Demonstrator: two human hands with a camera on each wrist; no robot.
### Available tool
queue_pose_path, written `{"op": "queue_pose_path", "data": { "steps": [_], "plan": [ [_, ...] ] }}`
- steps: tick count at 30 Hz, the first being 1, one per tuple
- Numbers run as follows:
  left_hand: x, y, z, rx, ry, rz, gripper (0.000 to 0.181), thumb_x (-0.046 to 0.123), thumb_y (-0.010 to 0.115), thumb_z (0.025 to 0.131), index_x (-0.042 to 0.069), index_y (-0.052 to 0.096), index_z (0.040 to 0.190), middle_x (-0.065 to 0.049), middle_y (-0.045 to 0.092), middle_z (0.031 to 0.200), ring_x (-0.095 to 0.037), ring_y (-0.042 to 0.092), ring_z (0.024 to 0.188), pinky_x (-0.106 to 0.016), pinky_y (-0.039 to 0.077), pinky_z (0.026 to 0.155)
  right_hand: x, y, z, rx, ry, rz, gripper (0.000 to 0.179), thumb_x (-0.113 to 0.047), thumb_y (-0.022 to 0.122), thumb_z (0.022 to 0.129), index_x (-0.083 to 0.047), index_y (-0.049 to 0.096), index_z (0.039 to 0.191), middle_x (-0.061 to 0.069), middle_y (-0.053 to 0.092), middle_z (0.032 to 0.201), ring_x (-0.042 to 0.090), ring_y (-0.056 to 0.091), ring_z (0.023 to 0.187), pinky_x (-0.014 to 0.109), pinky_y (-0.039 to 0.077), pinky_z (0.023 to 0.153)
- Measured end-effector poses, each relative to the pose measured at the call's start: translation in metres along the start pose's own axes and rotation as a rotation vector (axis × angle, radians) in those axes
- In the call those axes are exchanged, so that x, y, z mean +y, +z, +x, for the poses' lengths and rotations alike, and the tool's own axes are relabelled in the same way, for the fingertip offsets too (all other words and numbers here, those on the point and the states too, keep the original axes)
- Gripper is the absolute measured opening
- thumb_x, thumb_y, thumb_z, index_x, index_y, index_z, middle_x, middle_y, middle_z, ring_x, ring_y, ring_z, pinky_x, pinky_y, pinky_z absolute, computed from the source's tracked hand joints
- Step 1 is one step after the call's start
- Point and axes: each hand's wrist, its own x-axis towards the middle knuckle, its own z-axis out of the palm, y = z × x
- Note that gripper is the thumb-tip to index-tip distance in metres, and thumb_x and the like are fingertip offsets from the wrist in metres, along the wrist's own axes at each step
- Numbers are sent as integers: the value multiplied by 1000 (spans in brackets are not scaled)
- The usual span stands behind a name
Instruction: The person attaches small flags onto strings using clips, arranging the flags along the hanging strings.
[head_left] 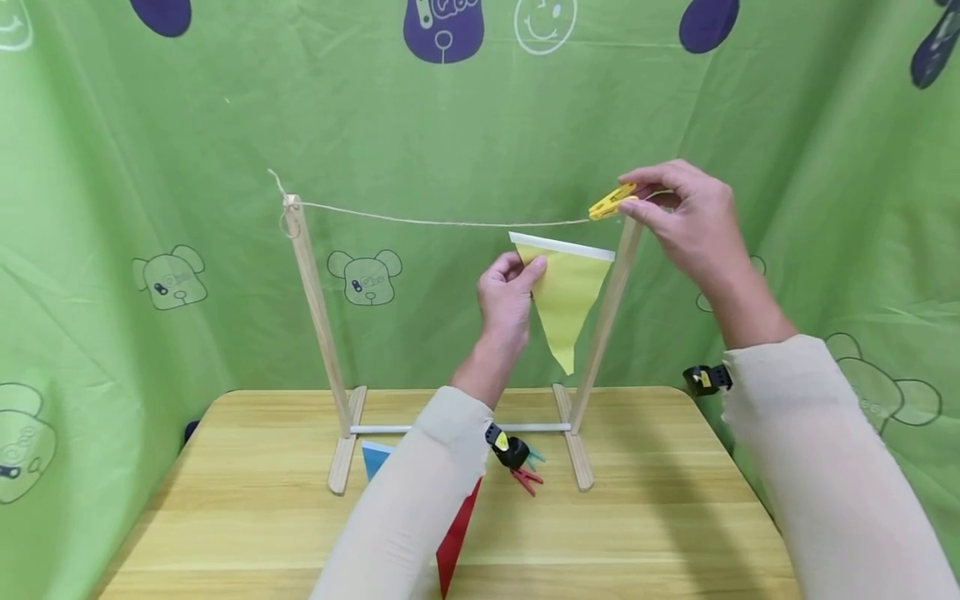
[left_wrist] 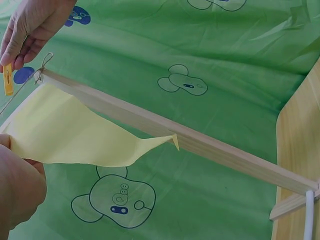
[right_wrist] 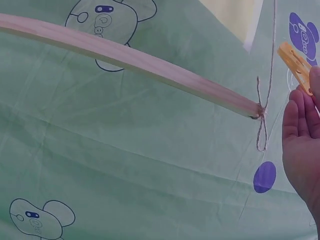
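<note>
My left hand [head_left: 508, 302] pinches a yellow pennant [head_left: 567, 292] by its left edge, thumb in front. The pennant has a white top strip and hangs point down, just below the string [head_left: 450, 223]. In my right hand [head_left: 693, 212] a yellow clothespin [head_left: 612, 202] is pinched between thumb and fingers, near the string's right end. The right wrist view shows the clothespin [right_wrist: 296, 65] beside the string, apart from it. The pennant's tip is bent in the left wrist view, where the pennant [left_wrist: 75, 127] lies in front of the right post.
The string runs between a left wooden post [head_left: 318, 317] and a right wooden post [head_left: 607, 325], joined low by a white rod [head_left: 536, 427]. On the table [head_left: 247, 500], a blue pennant [head_left: 375, 457], a red pennant [head_left: 457, 537] and a red clothespin [head_left: 527, 480] lie partly behind my left arm.
</note>
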Motion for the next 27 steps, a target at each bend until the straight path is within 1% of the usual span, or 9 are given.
{"op": "queue_pose_path", "data": {
  "steps": [5, 9, 12, 16, 19, 21, 27],
  "plan": [
    [-1, 3, 0, 12, -12, -32, 22, -5, 76, 87, -8, 70, 108, -1, 69, 89, -12, 66, 81, -23, 61, 79, -3, -4, 4, -13, -9, -55, 28, -12, 80, 91, -5, 77, 117, -15, 64, 99, -1, 62, 87, 5, 50, 77],
    [-1, 5, 0, 18, -21, -40, 23, -5, 76, 87, -8, 70, 109, -1, 69, 89, -12, 66, 81, -23, 61, 78, -6, -5, 5, -32, -9, -72, 27, -12, 81, 90, -6, 78, 115, -13, 67, 99, -2, 63, 85, 5, 50, 74],
    [-1, 6, -1, 20, -24, -41, 27, -4, 76, 88, -10, 69, 113, -2, 69, 91, -12, 66, 82, -22, 60, 77, -7, -5, 7, -50, -4, -81, 26, -14, 81, 89, -7, 79, 114, -11, 69, 98, -3, 63, 83, 4, 50, 72],
    [-1, 8, -2, 22, -21, -55, 28, -4, 76, 88, -10, 68, 114, -2, 70, 91, -12, 66, 82, -21, 60, 75, -8, -5, 8, -65, -1, -89, 25, -15, 82, 89, -8, 79, 113, -15, 69, 95, -4, 63, 81, 4, 50, 71],
    [-1, 10, -2, 23, -17, -80, 23, -5, 75, 87, -8, 70, 110, -2, 70, 90, -13, 66, 82, -22, 61, 77, -8, -6, 9, -62, 4, -96, 25, -15, 82, 88, -9, 80, 112, -17, 69, 95, -5, 63, 79, 5, 50, 70],
    [-1, 12, -2, 28, -12, -98, 20, -6, 76, 87, -6, 72, 107, -2, 70, 90, -13, 67, 82, -24, 61, 79, -8, -6, 11, -61, 9, -98, 25, -16, 82, 88, -9, 80, 112, -16, 70, 95, -5, 63, 79, 5, 50, 69],
    [-3, 15, -2, 54, 1, -129, 19, -7, 75, 87, -6, 72, 106, -1, 70, 88, -13, 67, 81, -24, 62, 79, -7, -5, 14, -86, 34, -119, 25, -19, 82, 89, -10, 80, 112, -7, 73, 99, -4, 63, 77, 6, 51, 67]
  ]
}}
